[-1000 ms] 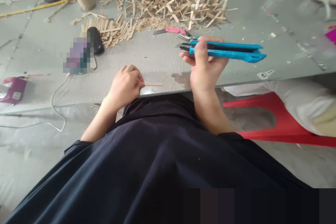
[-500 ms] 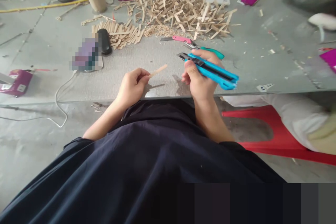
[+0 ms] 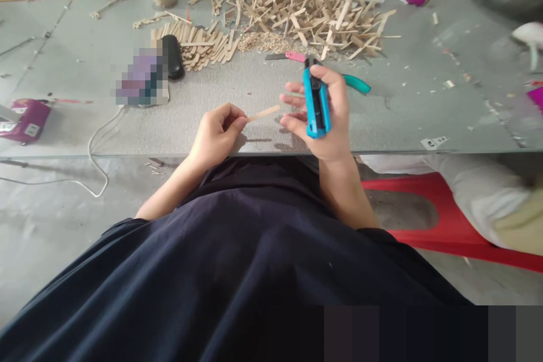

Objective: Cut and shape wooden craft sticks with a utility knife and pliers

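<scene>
My left hand [image 3: 218, 134] is closed in a pinch on one end of a flat wooden craft stick [image 3: 263, 113], which points right just above the grey mat [image 3: 203, 119]. My right hand [image 3: 324, 119] grips a blue utility knife [image 3: 314, 100] held nearly upright, its black tip pointing away from me. The stick's free end is close to the fingers of the knife hand. Both hands hover over the near edge of the mat.
A big heap of crossed wooden sticks [image 3: 305, 8] lies at the back, with a stack of flat sticks [image 3: 203, 45] and sawdust beside it. Pliers with green handles [image 3: 356, 83] and a pink knife [image 3: 288, 56] lie behind my right hand. A red stool [image 3: 424, 215] stands at right.
My right hand turned the blue knife from lying sideways to nearly upright and moved closer to the stick. My left hand lifted the stick off the mat and holds it slightly raised.
</scene>
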`<state>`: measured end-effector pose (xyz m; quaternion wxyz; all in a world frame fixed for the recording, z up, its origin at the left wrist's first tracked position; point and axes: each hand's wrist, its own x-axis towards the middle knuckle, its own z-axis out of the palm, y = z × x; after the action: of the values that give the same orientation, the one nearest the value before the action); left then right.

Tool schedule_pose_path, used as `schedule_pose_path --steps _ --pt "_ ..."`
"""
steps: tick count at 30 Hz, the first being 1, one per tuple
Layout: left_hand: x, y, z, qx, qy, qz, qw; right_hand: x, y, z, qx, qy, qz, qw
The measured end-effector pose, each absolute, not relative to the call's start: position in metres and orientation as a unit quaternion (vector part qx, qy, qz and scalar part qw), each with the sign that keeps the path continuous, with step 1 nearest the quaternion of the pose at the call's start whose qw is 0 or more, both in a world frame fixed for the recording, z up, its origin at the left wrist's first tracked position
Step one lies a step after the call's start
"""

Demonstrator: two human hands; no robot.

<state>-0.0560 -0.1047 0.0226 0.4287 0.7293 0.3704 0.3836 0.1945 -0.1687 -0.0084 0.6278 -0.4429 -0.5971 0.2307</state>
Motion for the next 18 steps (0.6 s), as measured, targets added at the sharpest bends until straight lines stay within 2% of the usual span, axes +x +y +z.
schedule_pose_path --steps 7,11,15,18 --pt "-0.066 -0.099 0.043 0.806 0.364 0.260 0.388 0.207 -0.173 0.016 -0.365 -0.593 0.449 0.559" --pt "-0.063 -0.063 0.058 0.873 0.339 0.163 0.311 0.212 -0.146 0.052 -0.405 -0.574 0.429 0.568" --pt "-0.044 -0.014 0.061 0.916 0.293 0.077 0.263 0.218 -0.099 0.071 -0.419 -0.714 0.400 0.393" --pt "-0.032 0.005 0.056 0.927 0.268 0.080 0.249 0.220 -0.073 0.062 -0.407 -0.749 0.368 0.371"
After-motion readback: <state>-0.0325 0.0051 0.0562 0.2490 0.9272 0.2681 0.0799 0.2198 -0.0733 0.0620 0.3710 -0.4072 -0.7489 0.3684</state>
